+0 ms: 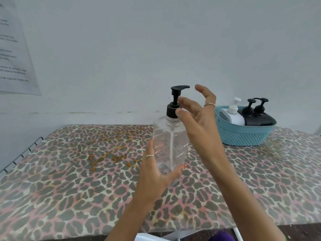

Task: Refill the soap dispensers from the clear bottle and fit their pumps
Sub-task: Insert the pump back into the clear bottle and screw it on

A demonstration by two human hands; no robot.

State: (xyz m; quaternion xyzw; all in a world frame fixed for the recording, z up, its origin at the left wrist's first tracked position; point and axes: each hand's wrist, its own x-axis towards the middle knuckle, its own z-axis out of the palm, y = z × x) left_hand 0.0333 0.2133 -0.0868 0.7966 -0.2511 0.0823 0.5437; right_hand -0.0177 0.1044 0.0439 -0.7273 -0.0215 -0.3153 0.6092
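Leopard-print table (69, 188), printed paper (15, 54) on wall (156, 40).

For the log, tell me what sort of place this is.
Probably a home utility or laundry corner: the work surface looks like an ironing board with a leopard-print cover and a wire rest, set against a plain wall, with a teal basket of pump bottles.
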